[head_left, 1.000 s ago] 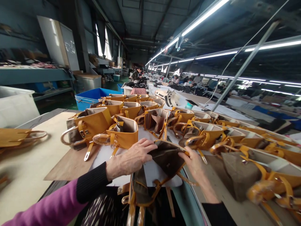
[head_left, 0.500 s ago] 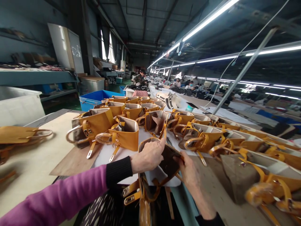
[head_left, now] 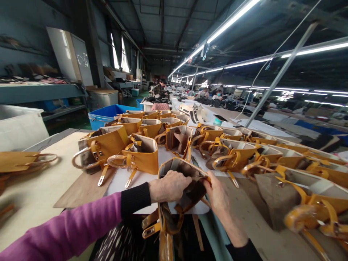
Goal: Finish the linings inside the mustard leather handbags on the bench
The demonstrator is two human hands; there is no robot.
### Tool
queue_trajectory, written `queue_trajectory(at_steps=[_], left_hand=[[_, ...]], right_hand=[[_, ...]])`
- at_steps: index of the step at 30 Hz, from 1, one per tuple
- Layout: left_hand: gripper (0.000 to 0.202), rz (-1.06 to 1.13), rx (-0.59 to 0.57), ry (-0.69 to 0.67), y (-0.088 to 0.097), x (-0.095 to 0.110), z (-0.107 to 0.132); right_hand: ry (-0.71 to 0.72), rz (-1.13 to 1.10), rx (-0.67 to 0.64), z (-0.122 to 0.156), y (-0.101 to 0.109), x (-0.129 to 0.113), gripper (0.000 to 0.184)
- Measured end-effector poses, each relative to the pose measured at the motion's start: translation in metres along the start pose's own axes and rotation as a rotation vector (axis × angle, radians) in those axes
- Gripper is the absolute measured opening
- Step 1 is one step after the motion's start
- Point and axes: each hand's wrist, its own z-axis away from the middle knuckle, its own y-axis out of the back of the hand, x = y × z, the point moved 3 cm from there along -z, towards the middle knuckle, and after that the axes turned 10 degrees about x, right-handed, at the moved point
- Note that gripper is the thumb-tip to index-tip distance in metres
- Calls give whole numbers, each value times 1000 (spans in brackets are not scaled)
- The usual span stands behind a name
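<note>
Mustard bag [head_left: 194, 194], gaping at the table's [head_left: 254, 217] near edge, other bags [head_left: 143, 159] crowding behind, bare room off left! Right hand [head_left: 219, 197] clamps its rim; left hand [head_left: 169, 186] curls inside, fingers bunched, grip I can't make out.

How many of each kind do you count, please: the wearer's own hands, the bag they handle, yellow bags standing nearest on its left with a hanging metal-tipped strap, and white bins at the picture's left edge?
Hands: 2 (left hand, right hand)
Handled bag: 1
Standing yellow bags: 2 (outer bag, inner bag)
White bin: 1
Total: 6
</note>
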Motion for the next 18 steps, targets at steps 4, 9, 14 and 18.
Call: queue_trajectory(at_steps=[4, 9, 14, 18], left_hand=[[16, -89, 51, -72, -8, 0, -6], [12, -169, 221, -366, -10, 2, 1], [15, -115, 233, -448, -7, -1, 8], [17, -128, 237, -529, -5, 2, 7]], right_hand=[[12, 30, -13, -2, -2, 0, 19], [0, 50, -18, -4, -3, 4, 23], [71, 78, -6, -1, -1, 5, 27], [119, 103, -2, 0, 1, 9, 32]])
